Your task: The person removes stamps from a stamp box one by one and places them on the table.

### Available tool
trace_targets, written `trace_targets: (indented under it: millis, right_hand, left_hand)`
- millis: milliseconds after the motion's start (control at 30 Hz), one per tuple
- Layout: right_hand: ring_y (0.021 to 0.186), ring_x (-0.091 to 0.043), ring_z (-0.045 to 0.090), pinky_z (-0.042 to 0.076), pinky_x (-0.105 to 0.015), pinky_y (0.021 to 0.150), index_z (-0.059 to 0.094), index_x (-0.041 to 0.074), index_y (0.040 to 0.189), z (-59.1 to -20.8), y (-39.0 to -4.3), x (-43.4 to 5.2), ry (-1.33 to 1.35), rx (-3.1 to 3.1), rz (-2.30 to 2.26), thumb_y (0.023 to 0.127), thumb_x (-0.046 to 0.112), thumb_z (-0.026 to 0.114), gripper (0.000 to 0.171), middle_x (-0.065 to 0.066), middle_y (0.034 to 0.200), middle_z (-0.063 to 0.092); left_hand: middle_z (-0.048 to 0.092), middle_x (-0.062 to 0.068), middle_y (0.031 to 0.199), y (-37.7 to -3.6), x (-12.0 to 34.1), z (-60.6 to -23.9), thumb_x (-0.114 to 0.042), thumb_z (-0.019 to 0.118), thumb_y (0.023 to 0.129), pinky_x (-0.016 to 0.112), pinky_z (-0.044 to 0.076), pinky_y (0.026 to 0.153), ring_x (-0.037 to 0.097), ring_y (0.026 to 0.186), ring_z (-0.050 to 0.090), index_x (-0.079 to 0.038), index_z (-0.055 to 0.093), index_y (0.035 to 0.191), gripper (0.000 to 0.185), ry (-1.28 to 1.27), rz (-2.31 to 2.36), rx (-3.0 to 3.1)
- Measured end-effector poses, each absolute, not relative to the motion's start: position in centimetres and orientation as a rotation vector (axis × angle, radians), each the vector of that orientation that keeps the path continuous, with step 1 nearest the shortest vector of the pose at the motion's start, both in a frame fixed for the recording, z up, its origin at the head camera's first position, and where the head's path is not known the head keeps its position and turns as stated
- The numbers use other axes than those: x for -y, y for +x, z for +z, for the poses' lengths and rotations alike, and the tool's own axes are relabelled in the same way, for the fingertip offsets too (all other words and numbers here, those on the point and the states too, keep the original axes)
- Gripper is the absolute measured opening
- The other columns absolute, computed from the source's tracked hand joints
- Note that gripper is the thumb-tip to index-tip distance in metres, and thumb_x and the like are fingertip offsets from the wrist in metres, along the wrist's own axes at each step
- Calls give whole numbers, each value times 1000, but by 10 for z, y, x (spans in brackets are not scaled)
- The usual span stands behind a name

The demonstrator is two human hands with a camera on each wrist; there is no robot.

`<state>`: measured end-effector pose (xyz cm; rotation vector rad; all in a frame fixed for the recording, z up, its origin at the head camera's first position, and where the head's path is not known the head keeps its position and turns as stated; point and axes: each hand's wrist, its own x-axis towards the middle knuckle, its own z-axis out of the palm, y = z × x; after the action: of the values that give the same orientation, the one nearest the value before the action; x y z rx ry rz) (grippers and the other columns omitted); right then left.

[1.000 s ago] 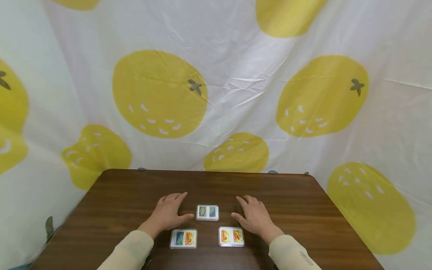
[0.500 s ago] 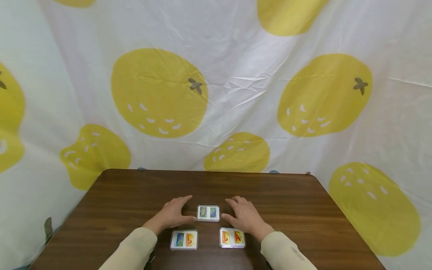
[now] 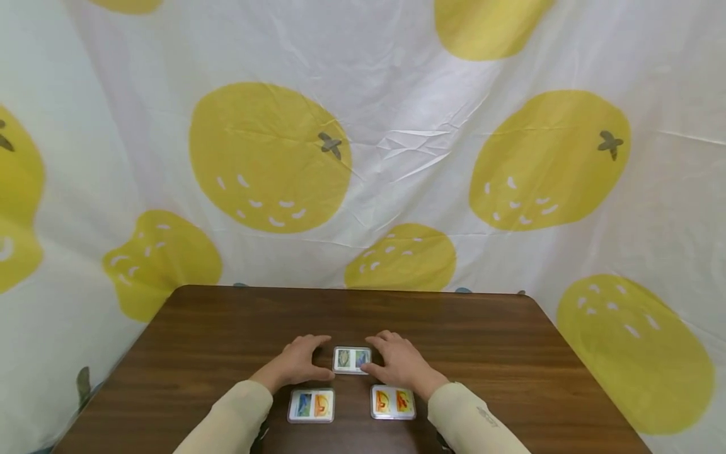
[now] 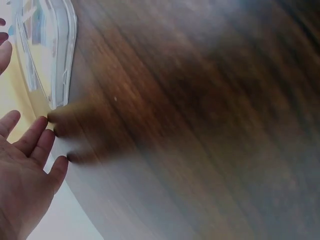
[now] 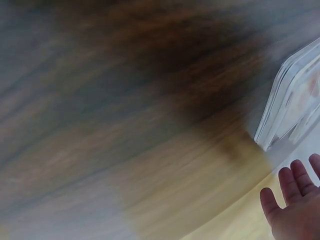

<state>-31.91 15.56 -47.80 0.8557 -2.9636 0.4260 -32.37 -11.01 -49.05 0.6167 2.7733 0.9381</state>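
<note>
Starting from the left: yellow-fruit cloth (image 3: 68,75) hanging behind everything, then the left edge of a dark wood counter (image 3: 187,340). Wide stretch of surface between that edge and the left sleeve (image 3: 227,416), so decent elbow room on that side. Next up, left hand (image 3: 297,364), thumb and fingers spread, thumb tip at the near left corner of the middle case; can't tell if actually touching. Just nearer than the hand, the left case (image 3: 311,405), flat, with a blue picture and an orange one side by side under clear plastic. Then the middle case (image 3: 352,360), flat between both hands, with a greyish-green picture and a blue-green one. Right case (image 3: 393,402) nearer again, with two orangey pictures. Right hand (image 3: 397,362) also spread, thumb tip over the near right part of the middle case; contact hard to judge. Dark lettering on the right sleeve (image 3: 476,419), too small to read. Past that, more room out to the right edge, and a deep strip beyond the fingertips too.
</note>
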Motion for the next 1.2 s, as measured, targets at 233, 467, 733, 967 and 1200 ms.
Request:
trace_targets:
  millis: [233,467,733,967,1200]
  right_hand:
    - [125,-31,50,38,-55,102,53,10,142,-477,-323,-149,890,3003,394,93,55,60,67,-11,134,53]
    - [125,-31,50,39,-54,102,53,11,141,-481,-327,-146,874,3029,368,92,54,63,66,-10,133,54]
    - [126,-30,49,37,-52,104,53,11,142,-486,-332,-140,885,3030,346,88,56,68,72,-9,134,53]
    - [128,-29,47,36,-52,105,52,13,143,-488,-335,-135,878,3052,306,87,57,68,73,-8,136,53]
    - [125,-29,48,37,-49,104,54,11,141,-490,-336,-133,895,3054,265,87,55,69,71,-8,135,53]
  left_hand:
    - [56,13,128,-330,106,-493,-41,85,76,58,33,100,34,120,47,-8,53,141,80,650,885,-2817]
    - [53,14,127,-333,102,-496,-40,85,74,58,33,98,35,119,46,-10,55,139,78,673,807,-2837]
    - [51,12,124,-335,97,-498,-37,86,72,56,33,94,33,115,45,-9,57,137,76,680,789,-2867]
    - [50,12,124,-335,97,-498,-37,86,73,56,32,94,34,114,44,-8,58,135,74,649,791,-2859]
    - [49,11,122,-336,97,-498,-36,86,74,55,31,95,33,114,43,-7,59,134,72,632,781,-2852]
